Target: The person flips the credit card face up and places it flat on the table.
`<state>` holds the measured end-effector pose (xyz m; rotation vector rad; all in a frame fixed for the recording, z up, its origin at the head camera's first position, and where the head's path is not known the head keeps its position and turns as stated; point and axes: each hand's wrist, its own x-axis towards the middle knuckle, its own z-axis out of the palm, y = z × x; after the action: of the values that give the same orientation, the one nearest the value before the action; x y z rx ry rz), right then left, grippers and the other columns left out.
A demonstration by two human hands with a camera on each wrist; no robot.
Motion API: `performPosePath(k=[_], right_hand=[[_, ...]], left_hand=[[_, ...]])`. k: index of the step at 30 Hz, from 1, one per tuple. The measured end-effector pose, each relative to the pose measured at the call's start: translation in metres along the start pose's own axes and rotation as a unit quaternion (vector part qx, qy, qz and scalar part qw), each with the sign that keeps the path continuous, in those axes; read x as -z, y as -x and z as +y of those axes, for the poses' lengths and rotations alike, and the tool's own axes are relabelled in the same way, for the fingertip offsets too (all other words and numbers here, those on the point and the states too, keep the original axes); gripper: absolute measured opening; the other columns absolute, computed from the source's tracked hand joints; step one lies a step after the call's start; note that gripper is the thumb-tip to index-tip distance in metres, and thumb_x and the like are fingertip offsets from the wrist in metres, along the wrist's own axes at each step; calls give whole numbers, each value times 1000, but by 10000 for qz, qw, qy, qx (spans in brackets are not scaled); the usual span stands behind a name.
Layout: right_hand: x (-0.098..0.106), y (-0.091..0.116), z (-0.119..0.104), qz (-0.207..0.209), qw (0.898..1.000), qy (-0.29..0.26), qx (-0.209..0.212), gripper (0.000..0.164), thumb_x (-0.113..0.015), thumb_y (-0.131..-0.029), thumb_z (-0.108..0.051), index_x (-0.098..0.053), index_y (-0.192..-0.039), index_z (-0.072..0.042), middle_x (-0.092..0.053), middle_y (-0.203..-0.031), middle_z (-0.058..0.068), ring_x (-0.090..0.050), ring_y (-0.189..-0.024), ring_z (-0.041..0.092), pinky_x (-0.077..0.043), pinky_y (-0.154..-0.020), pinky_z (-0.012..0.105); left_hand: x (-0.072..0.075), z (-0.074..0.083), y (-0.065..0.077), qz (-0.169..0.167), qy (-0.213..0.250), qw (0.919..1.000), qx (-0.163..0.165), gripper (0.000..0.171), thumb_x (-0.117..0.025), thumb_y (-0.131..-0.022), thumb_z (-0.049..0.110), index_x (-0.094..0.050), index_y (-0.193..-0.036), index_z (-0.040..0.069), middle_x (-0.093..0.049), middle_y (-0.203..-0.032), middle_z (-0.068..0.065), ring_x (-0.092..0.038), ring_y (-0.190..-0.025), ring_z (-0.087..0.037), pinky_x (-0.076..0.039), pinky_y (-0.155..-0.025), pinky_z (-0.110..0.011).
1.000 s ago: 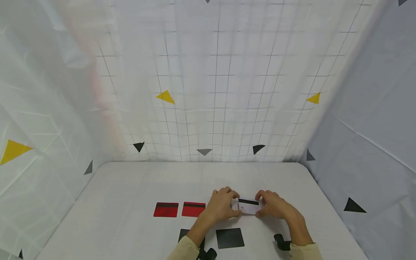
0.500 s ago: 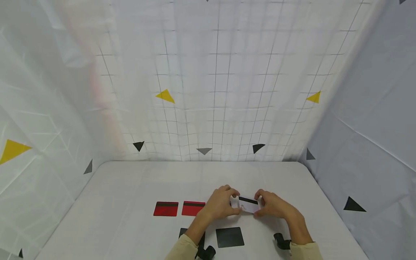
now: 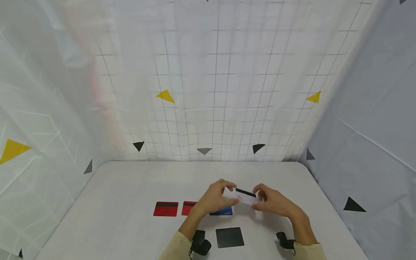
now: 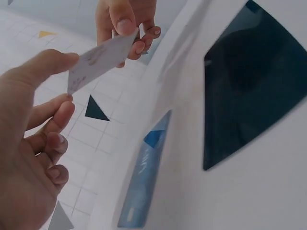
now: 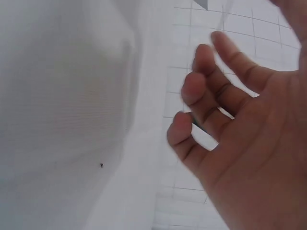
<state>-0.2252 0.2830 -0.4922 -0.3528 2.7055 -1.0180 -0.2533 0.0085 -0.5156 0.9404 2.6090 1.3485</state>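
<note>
A white card with a black magnetic stripe (image 3: 246,196) is held tilted above the table between both hands. My left hand (image 3: 212,198) pinches its left end, thumb and finger on opposite edges, as the left wrist view shows. At the card's other end, my right hand (image 3: 276,202) grips with thumb and fingertips. The right wrist view shows that hand's curved fingers (image 5: 194,91), with the card out of sight. Below the left hand lies a blue card (image 3: 224,211), partly covered by it in the head view. Nearer me is a dark grey card (image 3: 229,237).
Two red striped cards (image 3: 166,209) lie left of the hands, the right one partly hidden by my left hand. Another dark card (image 3: 199,234) is mostly covered by my left wrist. White sheeting with a grid (image 3: 208,126) rises behind the table (image 3: 123,187).
Both hands have raised the white card up and away from me, tilting it further. The left hand has shifted left, and the blue card has come into sight beneath it.
</note>
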Motion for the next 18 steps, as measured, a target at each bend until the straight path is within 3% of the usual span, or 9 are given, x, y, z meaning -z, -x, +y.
performPosePath(k=[6,13,18], right_hand=[[1,2,-2,440,9976,-415,348,49,-83,-81,-36,-54,-117,-17,-56,-98,7,-52,-90,24,-42,-69,29],[1,4,-6,841,9898,-710,907,47,-80,-84,-35,-52,-117,-16,-56,-104,4,-53,-97,29,-44,-77,31],[1,4,-11,960,9854,-1062,921,50,-78,-86,-32,-50,-122,-13,-57,-111,7,-53,-96,28,-45,-79,37]], left_hand=[[8,0,3,208,291,9992,-168,51,-74,-86,55,-67,-127,27,-63,-112,6,-53,-97,-13,-49,-84,-27],[15,2,4,226,414,9985,-288,52,-72,-86,57,-66,-129,28,-65,-115,-5,-53,-96,-29,-46,-75,-25],[18,4,4,222,562,9977,-315,54,-73,-87,55,-66,-130,24,-65,-115,-7,-53,-95,-19,-51,-81,-35]])
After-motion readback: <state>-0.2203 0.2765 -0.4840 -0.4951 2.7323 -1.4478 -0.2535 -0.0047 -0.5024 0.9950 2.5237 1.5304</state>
